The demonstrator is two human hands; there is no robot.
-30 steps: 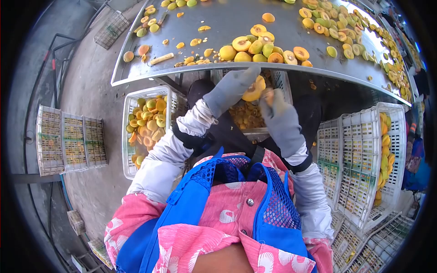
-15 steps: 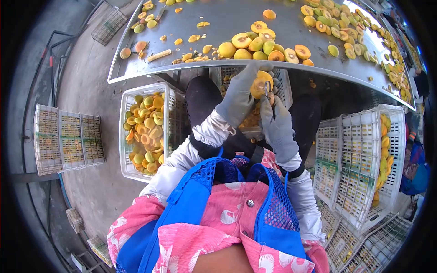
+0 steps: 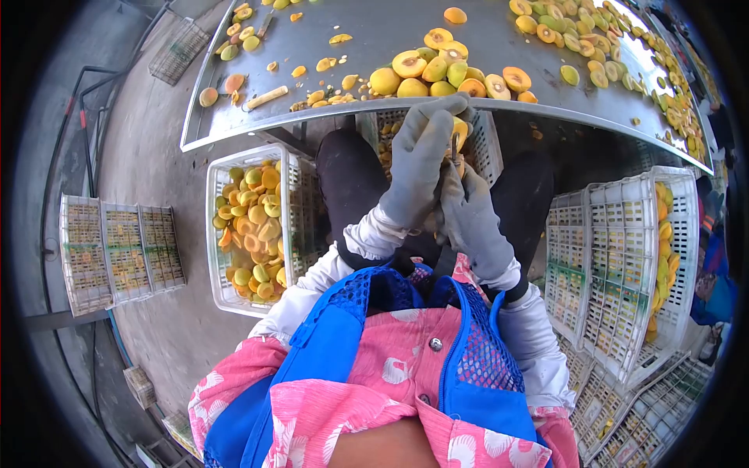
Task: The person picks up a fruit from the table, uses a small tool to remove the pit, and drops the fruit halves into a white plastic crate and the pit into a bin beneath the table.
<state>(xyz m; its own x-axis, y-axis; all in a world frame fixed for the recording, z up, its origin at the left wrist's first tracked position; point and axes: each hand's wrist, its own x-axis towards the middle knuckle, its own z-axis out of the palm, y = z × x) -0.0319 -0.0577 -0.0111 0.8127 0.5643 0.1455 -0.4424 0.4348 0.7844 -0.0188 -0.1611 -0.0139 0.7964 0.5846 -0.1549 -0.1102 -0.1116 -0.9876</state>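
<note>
I see a small yellow-orange apricot-like fruit pinched in my grey-gloved left hand, fingers curled tight around it, just below the near edge of the long shiny steel table. My grey-gloved right hand sits directly beneath, touching the left, closed around a thin dark metal tool whose tip stands upright against the fruit. Both hands hang over a white slatted plastic crate between my knees, which holds cut fruit pieces, mostly hidden by the gloves.

On the table just above the hands lies a heap of whole and halved yellow fruits, with scattered pits and scraps to its left and a further band of fruit along the far right edge. To my left on the grey concrete floor stands a white plastic basket of orange halves; further left is a row of three stacked white crates. To my right, tall white crates stand on edge, with yellow fruit showing behind them.
</note>
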